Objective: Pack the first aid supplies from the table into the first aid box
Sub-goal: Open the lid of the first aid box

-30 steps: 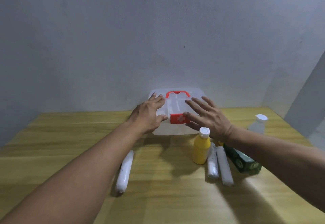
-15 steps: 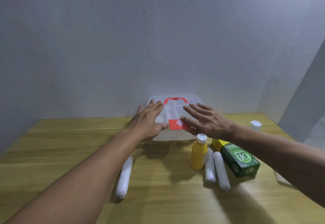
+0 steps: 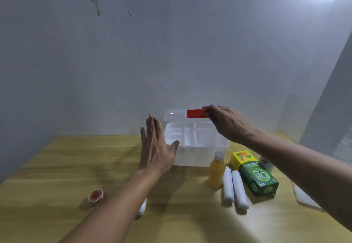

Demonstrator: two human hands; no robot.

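The clear first aid box (image 3: 196, 157) stands at the back of the wooden table with its lid (image 3: 174, 114) raised. My right hand (image 3: 226, 122) holds the lid up by its red latch (image 3: 195, 113). A white divided tray shows inside the box. My left hand (image 3: 155, 147) is flat and open against the box's left side. In front of the box at the right stand a yellow bottle (image 3: 216, 172), two white bandage rolls (image 3: 235, 189) and a green and yellow carton (image 3: 254, 174). A third white roll (image 3: 142, 207) lies mostly hidden under my left forearm.
A small roll of pinkish tape (image 3: 96, 195) sits at the front left of the table (image 3: 57, 166). A clear bottle (image 3: 266, 163) is mostly hidden behind my right forearm. A flat white piece (image 3: 304, 197) lies at the right edge. A wall rises just behind the box.
The lid was shut under both hands; my right hand has now lifted it open by the red latch. My left hand has slid off the lid to the box's left side.
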